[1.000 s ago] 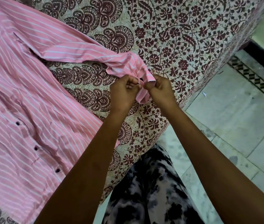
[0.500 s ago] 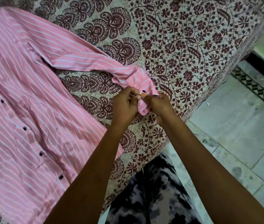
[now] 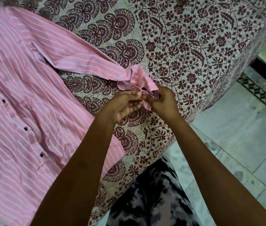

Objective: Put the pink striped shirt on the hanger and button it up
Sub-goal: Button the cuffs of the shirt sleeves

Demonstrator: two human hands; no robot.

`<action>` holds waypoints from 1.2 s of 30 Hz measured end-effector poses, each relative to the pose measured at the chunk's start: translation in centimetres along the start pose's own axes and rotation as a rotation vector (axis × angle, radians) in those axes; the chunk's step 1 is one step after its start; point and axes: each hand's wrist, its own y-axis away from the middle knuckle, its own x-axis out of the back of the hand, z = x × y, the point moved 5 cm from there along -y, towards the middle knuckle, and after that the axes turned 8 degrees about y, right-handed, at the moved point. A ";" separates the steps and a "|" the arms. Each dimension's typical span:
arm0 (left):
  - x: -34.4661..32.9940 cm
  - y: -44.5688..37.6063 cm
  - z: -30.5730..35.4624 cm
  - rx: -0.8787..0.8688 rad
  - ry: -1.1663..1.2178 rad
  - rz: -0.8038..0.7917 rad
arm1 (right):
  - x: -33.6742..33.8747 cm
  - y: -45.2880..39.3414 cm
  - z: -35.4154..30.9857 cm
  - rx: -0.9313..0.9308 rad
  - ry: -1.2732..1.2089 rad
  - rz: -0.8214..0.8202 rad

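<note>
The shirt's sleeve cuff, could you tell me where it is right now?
In the head view the cuff is bunched at centre frame, near the bed's edge, pinched between the left hand and right hand.

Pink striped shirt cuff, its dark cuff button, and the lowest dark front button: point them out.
Pink striped shirt cuff (image 3: 137, 79), head view: bunched fabric above the hands.
Dark cuff button (image 3: 144, 88), head view: its centre.
Lowest dark front button (image 3: 41, 155), head view: its centre, on the placket.
</note>
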 end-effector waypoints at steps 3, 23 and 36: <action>-0.4 -0.1 -0.3 0.040 0.000 -0.046 | 0.0 -0.3 0.1 0.133 0.212 0.083; 1.9 -1.6 -4.8 -0.139 -0.261 0.531 | 1.6 1.3 6.7 0.273 0.842 -0.030; 0.7 10.9 -3.4 -0.355 -0.591 0.570 | 2.2 8.3 0.6 0.439 0.726 -0.017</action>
